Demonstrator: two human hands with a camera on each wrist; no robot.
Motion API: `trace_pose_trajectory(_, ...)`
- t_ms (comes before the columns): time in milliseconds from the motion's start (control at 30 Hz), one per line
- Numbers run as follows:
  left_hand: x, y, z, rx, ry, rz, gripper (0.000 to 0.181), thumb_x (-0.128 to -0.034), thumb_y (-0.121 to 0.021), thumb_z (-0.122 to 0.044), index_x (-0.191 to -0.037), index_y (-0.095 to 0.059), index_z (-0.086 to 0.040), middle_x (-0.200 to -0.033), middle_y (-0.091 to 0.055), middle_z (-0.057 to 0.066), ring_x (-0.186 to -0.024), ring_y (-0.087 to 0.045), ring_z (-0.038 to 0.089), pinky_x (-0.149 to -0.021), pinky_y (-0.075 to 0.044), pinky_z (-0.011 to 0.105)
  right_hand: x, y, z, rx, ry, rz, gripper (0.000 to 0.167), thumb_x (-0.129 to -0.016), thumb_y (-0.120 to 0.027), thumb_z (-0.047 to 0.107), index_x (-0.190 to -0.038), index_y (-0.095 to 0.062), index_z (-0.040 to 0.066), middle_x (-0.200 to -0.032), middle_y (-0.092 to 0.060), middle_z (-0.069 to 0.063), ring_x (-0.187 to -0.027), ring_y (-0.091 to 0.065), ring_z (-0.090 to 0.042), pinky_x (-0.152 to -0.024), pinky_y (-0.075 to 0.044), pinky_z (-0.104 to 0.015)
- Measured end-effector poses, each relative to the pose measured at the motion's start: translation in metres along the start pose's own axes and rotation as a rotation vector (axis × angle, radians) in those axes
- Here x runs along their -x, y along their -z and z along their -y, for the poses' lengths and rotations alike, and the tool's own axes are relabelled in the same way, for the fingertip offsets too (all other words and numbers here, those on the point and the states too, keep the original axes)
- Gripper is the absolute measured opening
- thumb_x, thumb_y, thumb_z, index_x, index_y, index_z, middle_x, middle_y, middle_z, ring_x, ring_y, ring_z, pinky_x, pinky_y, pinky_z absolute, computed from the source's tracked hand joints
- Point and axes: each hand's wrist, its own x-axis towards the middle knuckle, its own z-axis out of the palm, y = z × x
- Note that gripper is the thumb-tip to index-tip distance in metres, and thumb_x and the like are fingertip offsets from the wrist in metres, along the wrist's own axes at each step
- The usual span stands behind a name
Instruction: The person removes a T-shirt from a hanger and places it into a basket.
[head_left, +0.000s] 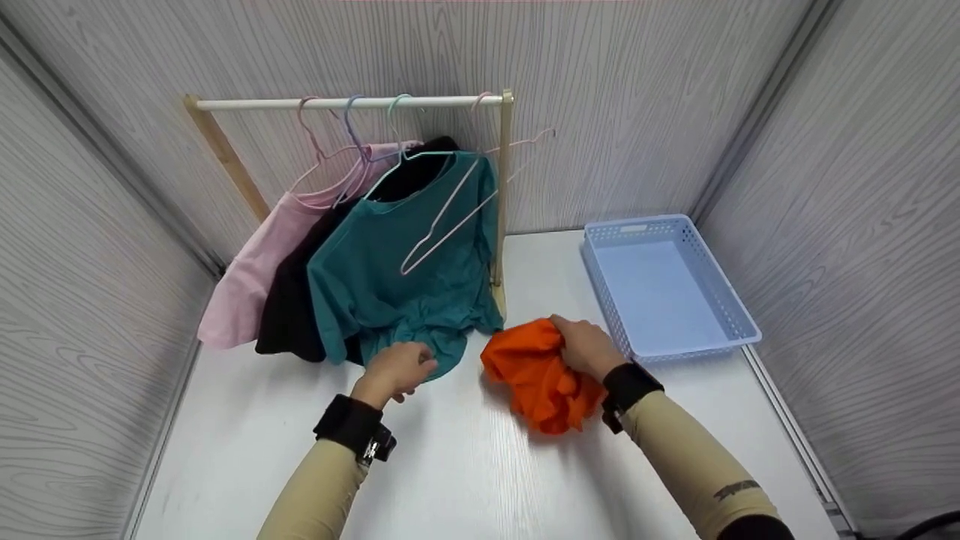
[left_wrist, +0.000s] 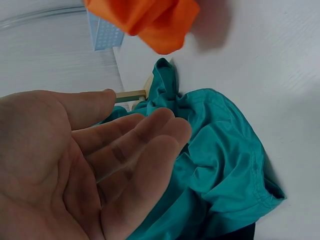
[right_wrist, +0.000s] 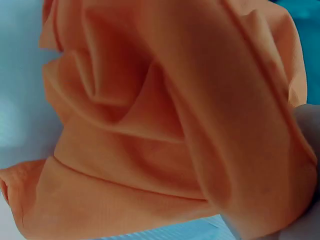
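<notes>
My right hand (head_left: 589,346) grips a bunched orange garment (head_left: 541,375) above the white table, left of the basket. Folds of the orange cloth (right_wrist: 150,120) fill most of the right wrist view and cover nearly all of that hand. Loosely bent and holding nothing, my left hand (head_left: 399,369) hovers by the hem of a teal shirt (head_left: 397,247). In the left wrist view the palm of the left hand (left_wrist: 75,165) faces the camera, with the crumpled teal hem (left_wrist: 215,155) behind it. The teal shirt hangs on a mint hanger (head_left: 403,156).
A pink shirt (head_left: 251,270) and a black shirt (head_left: 296,300) hang behind the teal one on the rack's white rail (head_left: 255,104). A bare pink hanger (head_left: 450,206) hangs at the rail's right end. At the right stands a blue plastic basket (head_left: 667,292) near the wall.
</notes>
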Motion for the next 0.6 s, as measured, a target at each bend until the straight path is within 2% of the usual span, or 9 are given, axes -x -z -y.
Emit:
trace_pose_trajectory(167, 0.002, 0.001, -0.005, -0.080, -0.038, -0.053, 0.037, -0.0990, -0.053, -0.030, -0.127, -0.060, -0.007, -0.111, -0.066, 0.016, -0.058, -0.064, 0.022, -0.047, -0.052, 0.030, -0.009, 0.050, -0.003, 0.023, -0.008, -0.055, 0.040, -0.081, -0.053, -0.005, -0.116, -0.068, 0.007, -0.108, -0.070, -0.019, -0.099, -0.064, -0.038, -0.089, -0.053, -0.049)
trace_pose_trajectory(233, 0.001, 0.003, -0.006, -0.084, -0.040, -0.050, 0.037, -0.0991, -0.053, -0.030, -0.128, -0.059, -0.007, -0.113, -0.066, 0.016, -0.058, -0.064, 0.022, -0.047, -0.052, 0.030, -0.012, 0.070, -0.005, 0.024, -0.033, -0.074, 0.035, -0.081, -0.053, -0.005, -0.109, -0.071, 0.005, -0.107, -0.070, -0.020, -0.098, -0.064, -0.039, -0.086, -0.052, -0.048)
trace_pose_trajectory(300, 0.001, 0.004, -0.006, -0.088, -0.034, -0.045, 0.038, -0.0993, -0.052, -0.031, -0.129, -0.058, -0.008, -0.115, -0.065, 0.017, -0.058, -0.063, 0.020, -0.048, -0.053, 0.030, -0.015, 0.091, -0.007, 0.009, -0.065, -0.096, 0.035, -0.080, -0.053, -0.004, -0.109, -0.071, 0.003, -0.107, -0.069, -0.021, -0.096, -0.063, -0.038, -0.084, -0.051, -0.047)
trace_pose_trajectory(500, 0.002, 0.006, -0.004, -0.096, -0.029, -0.056, 0.039, -0.0994, -0.053, -0.031, -0.130, -0.058, -0.007, -0.119, -0.065, 0.018, -0.058, -0.063, 0.021, -0.048, -0.053, 0.031, -0.020, 0.148, -0.019, -0.013, -0.137, -0.207, 0.024, -0.078, -0.047, -0.005, -0.090, -0.067, 0.000, -0.090, -0.062, -0.017, -0.079, -0.052, -0.030, -0.074, -0.045, -0.044)
trace_pose_trajectory(600, 0.004, 0.005, -0.002, -0.073, -0.031, -0.054, 0.040, -0.0992, -0.053, -0.031, -0.131, -0.057, -0.006, -0.123, -0.064, 0.018, -0.058, -0.063, 0.021, -0.047, -0.052, 0.030, -0.018, 0.169, -0.031, -0.030, -0.192, -0.280, 0.024, -0.081, -0.046, -0.003, -0.093, -0.066, 0.000, -0.091, -0.060, -0.018, -0.081, -0.052, -0.031, -0.074, -0.045, -0.045)
